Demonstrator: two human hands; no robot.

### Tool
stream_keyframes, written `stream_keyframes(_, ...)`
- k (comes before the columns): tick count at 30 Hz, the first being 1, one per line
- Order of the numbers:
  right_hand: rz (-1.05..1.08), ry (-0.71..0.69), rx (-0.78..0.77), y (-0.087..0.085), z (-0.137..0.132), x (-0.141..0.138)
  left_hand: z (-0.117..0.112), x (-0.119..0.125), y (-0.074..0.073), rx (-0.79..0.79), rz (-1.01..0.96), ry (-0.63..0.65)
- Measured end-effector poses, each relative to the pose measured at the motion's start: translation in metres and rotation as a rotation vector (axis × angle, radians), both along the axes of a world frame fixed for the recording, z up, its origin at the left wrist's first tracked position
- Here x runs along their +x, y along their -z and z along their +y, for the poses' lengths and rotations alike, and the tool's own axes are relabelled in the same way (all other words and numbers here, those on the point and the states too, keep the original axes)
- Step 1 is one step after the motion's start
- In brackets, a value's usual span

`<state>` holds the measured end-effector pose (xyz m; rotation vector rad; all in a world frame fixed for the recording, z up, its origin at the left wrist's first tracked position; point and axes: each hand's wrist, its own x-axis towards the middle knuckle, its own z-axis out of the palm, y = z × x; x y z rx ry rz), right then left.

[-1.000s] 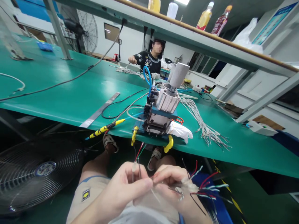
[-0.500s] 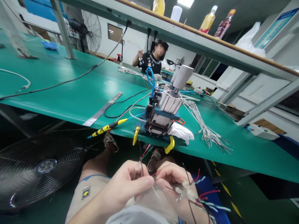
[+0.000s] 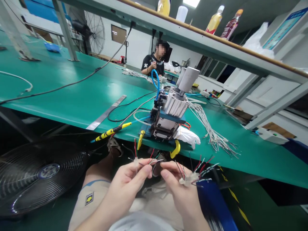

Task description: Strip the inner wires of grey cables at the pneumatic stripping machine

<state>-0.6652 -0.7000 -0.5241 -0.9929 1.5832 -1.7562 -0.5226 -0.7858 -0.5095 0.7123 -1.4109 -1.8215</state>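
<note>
My left hand (image 3: 131,181) pinches a white cable end (image 3: 136,159) whose thin red, black and green wires fan out above my fingers. My right hand (image 3: 179,189) grips a bundle of white cables (image 3: 192,176) with red, black and striped wire ends sticking out to the right. Its thumb and forefinger pinch one thin wire close to the left hand. Both hands hover over my lap, just below the front edge of the green bench (image 3: 79,102). A small pneumatic wire machine (image 3: 168,117) stands on the bench right ahead of them.
A yellow-black tool (image 3: 112,131) and a metal ruler (image 3: 106,112) lie left of the machine. A white cloth (image 3: 187,136) and a heap of white cables (image 3: 209,128) lie to its right. A floor fan (image 3: 40,176) stands at lower left. Another person (image 3: 155,61) works at the far end.
Both hands rose toward the bench edge and drew slightly apart. The bundle in my right hand swung up, its wire ends now pointing upward and right. The far person lowered an arm.
</note>
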Motion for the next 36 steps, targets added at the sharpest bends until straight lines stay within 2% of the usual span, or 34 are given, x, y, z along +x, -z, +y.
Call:
stream_keyframes(6, 0.028, -0.062, -0.117, -0.004, -0.009, 0.002, 0.001, 0.002, 0.001, -0.095, -0.028, 0.036)
stream_keyframes(9, 0.010, -0.109, -0.125, -0.006, -0.011, 0.003, 0.001, 0.001, 0.000, -0.097, -0.036, 0.104)
stream_keyframes(12, -0.097, -0.148, -0.122, -0.008, -0.013, 0.002, 0.002, 0.004, 0.004, -0.059, -0.012, 0.212)
stream_keyframes(17, -0.336, -0.236, -0.112, -0.008, -0.013, 0.000, 0.001, 0.010, 0.018, 0.124, 0.039, 0.321)
stream_keyframes(29, -0.169, -0.202, -0.080, -0.016, -0.008, 0.000, 0.002, 0.001, 0.011, 0.214, 0.005, 0.366)
stream_keyframes(36, -0.207, -0.274, -0.063, -0.017, -0.009, -0.001, 0.003, -0.001, 0.010, 0.118, 0.003, 0.306)
